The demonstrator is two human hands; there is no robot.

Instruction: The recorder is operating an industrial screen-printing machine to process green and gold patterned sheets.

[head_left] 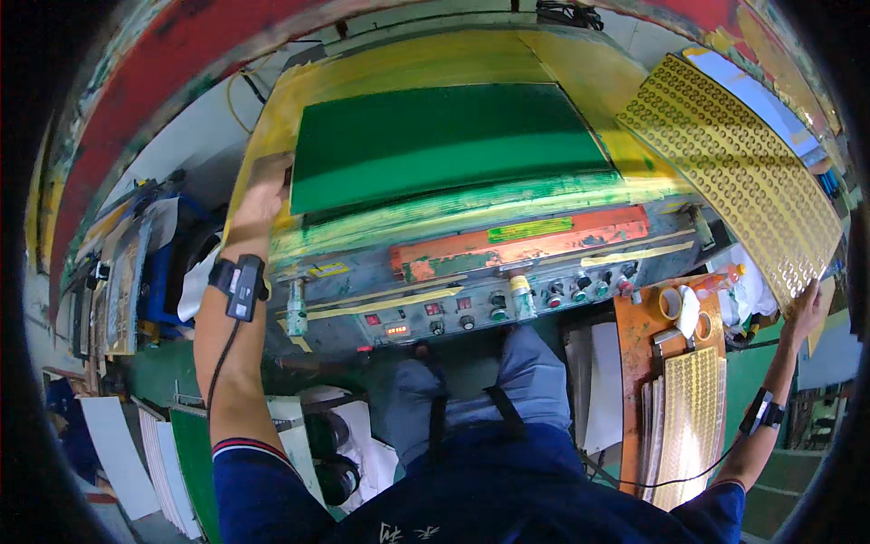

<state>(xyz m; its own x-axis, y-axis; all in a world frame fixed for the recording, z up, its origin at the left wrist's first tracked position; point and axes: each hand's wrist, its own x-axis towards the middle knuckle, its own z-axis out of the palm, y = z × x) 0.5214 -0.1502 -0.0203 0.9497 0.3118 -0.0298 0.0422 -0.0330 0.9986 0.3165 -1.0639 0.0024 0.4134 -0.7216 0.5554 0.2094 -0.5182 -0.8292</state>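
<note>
A large gold-yellow panel [739, 168] with rows of small dark ring patterns is tilted up at the right. My right hand [805, 308] is closed on its lower corner. Flat on the yellow machine top lies a dark green panel [444, 145]. Beside its left edge is my left hand [260, 201], smeared by motion, so I cannot tell whether its fingers grip the panel.
Below the machine top runs a control panel [480, 313] with knobs and lit displays. An orange side table [639, 363] at the right bears tape rolls [671, 303] and a stack of patterned gold panels [691, 408]. White boards [118, 453] lean at lower left.
</note>
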